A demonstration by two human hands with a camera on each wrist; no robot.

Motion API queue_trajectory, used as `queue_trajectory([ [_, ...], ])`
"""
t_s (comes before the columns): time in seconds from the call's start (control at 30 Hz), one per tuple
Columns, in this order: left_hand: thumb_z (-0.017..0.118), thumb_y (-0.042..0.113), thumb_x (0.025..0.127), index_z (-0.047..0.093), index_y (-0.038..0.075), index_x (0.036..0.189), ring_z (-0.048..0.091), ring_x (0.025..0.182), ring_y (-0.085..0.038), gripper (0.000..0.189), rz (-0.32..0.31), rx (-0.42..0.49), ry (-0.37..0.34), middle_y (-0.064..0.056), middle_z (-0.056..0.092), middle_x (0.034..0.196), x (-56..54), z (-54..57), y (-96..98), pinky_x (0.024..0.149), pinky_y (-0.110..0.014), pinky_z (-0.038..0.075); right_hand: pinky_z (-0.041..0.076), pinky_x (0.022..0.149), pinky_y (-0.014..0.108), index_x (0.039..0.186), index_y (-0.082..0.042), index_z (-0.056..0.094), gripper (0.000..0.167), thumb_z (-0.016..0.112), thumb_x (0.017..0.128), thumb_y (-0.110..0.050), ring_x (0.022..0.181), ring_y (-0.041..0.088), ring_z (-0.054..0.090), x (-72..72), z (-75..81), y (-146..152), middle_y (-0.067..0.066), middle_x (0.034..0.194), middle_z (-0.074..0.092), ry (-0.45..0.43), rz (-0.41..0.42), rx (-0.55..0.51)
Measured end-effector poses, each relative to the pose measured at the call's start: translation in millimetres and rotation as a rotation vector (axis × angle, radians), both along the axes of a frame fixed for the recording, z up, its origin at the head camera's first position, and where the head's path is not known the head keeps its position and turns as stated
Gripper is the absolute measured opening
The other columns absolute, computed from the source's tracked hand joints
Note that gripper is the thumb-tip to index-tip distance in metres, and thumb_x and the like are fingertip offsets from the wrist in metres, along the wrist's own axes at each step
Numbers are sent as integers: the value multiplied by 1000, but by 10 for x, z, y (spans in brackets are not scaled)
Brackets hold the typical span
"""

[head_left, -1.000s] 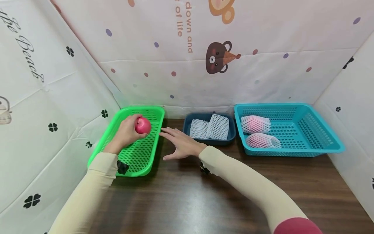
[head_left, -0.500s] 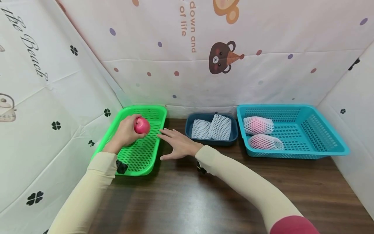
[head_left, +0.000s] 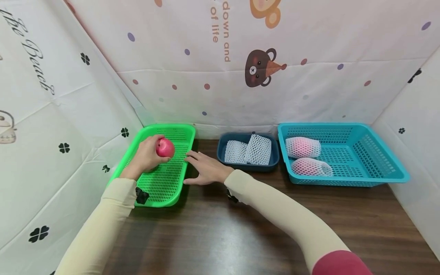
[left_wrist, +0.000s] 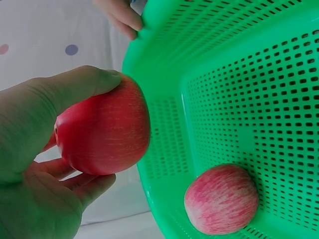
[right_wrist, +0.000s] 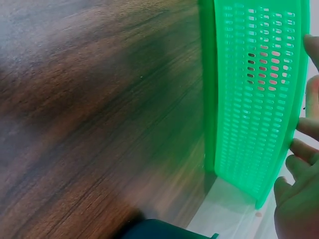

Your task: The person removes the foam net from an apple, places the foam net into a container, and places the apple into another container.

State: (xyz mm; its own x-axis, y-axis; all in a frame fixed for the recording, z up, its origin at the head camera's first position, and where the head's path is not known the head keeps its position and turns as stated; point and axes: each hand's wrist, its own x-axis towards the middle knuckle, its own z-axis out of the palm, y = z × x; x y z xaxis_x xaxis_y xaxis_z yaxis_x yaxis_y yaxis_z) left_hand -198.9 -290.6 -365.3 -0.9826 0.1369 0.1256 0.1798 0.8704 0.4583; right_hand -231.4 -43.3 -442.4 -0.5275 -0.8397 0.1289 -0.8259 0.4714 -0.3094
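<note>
My left hand (head_left: 147, 154) grips a red apple (head_left: 165, 148) over the green basket (head_left: 163, 189). Thumb and fingers lie round the fruit in the left wrist view. A second apple (left_wrist: 222, 199), paler and streaked, rests on the basket floor; in the head view my left hand mostly hides it. My right hand (head_left: 206, 168) is at the basket's right side with fingers spread and fairly straight. Its fingertips (right_wrist: 305, 127) are right at the rim in the right wrist view, and it holds nothing.
A dark blue tray (head_left: 228, 167) with white foam net sleeves (head_left: 259, 149) stands right of the right hand. Farther right, a turquoise basket (head_left: 357, 152) contains two net-wrapped apples (head_left: 303, 147). Behind them rises a printed cloth wall (head_left: 165, 49).
My right hand has shifted left to the green basket's rim. The left hand, still gripping the apple, has moved slightly left.
</note>
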Motion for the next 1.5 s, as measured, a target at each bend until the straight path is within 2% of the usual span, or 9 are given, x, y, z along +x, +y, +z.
queue_trajectory([
  [0.2, 87, 11, 79, 43, -6, 147, 51, 121, -48, 83, 4, 3, -21, -30, 51, 135, -36, -26, -25, 96, -63, 49, 33, 119, 34, 148, -11, 48, 81, 60, 92, -68, 143, 21, 41, -19, -13, -49, 8, 156, 37, -19, -28, -1],
  [0.33, 88, 10, 78, 43, -6, 146, 52, 120, -48, 83, 16, 3, -33, -30, 51, 134, -60, -51, -55, 96, -62, 49, 45, 109, 33, 148, -11, 48, 81, 59, 93, -69, 134, 18, 46, -9, 3, -71, 6, 152, 37, -43, -26, -7],
  [0.43, 88, 10, 78, 43, -7, 145, 52, 120, -48, 82, 17, -1, -39, -31, 51, 132, -80, -72, -81, 96, -62, 49, 49, 101, 30, 146, -10, 48, 81, 59, 92, -69, 123, 14, 50, -7, 17, -88, 3, 148, 38, -55, -27, -16],
  [0.63, 89, 10, 77, 45, -8, 142, 54, 117, -49, 81, 11, -14, -33, -32, 53, 129, -123, -121, -122, 95, -62, 50, 51, 89, 25, 141, -13, 50, 80, 60, 89, -73, 102, 9, 54, -26, 20, -97, 0, 141, 38, -77, -49, -29],
  [1.1, 87, 5, 74, 49, -8, 135, 55, 115, -49, 74, -33, -67, -62, -33, 56, 125, -241, -222, -164, 94, -62, 50, 50, 85, 23, 141, -13, 50, 80, 62, 89, -72, 96, 8, 55, -24, 51, -91, -1, 139, 39, -85, -48, -26],
  [1.37, 86, 1, 73, 46, -6, 139, 55, 115, -49, 77, -60, -88, -150, -32, 57, 125, -312, -291, -143, 94, -59, 52, 50, 85, 22, 141, -14, 50, 77, 63, 89, -70, 99, 8, 54, -14, 87, -85, 0, 139, 40, -88, -50, -11],
  [1.5, 87, 1, 74, 49, -1, 138, 58, 111, -46, 75, -68, -116, -201, -30, 59, 124, -335, -332, -140, 86, -54, 56, 50, 85, 22, 140, -16, 50, 76, 61, 89, -72, 99, 8, 53, -19, 81, -90, 0, 138, 40, -79, -52, 7],
])
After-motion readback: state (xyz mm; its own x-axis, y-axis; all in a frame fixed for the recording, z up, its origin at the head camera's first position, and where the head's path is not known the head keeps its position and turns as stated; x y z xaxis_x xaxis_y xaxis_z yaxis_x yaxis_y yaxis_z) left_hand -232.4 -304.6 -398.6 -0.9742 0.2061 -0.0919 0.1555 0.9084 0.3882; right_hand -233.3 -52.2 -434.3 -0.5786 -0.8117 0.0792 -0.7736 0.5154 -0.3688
